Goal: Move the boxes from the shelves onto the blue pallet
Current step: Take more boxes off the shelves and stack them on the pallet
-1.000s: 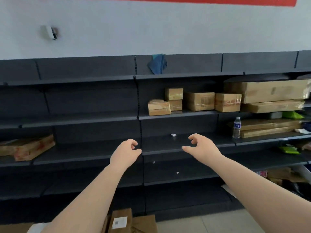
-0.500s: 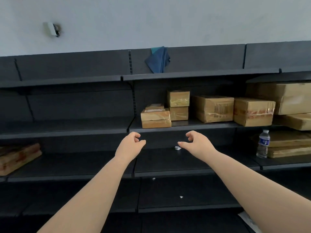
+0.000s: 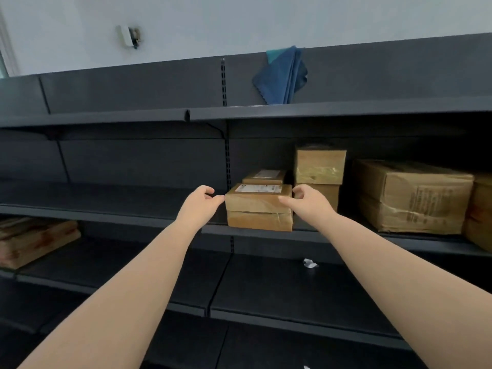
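A small brown box (image 3: 257,209) with a white label on top sits at the front of the dark middle shelf (image 3: 106,212). My left hand (image 3: 198,205) is at its left side, fingers loosely curled and the thumb tip touching the top left corner. My right hand (image 3: 307,202) holds its right end, with the thumb across the front face and the fingers curled over the top right corner. Another small labelled box (image 3: 263,177) lies just behind. The blue pallet is out of view.
Two stacked boxes (image 3: 319,166) stand right of the small box, then a large taped carton (image 3: 412,198) and another carton (image 3: 482,209) at the frame edge. Flat cartons (image 3: 34,241) lie on a lower shelf at left. A blue cloth (image 3: 282,75) hangs over the top shelf. A paper scrap (image 3: 310,263) lies below.
I have come closer to the shelves. Both hands rose from below the middle shelf and now reach the two ends of the small labelled box.
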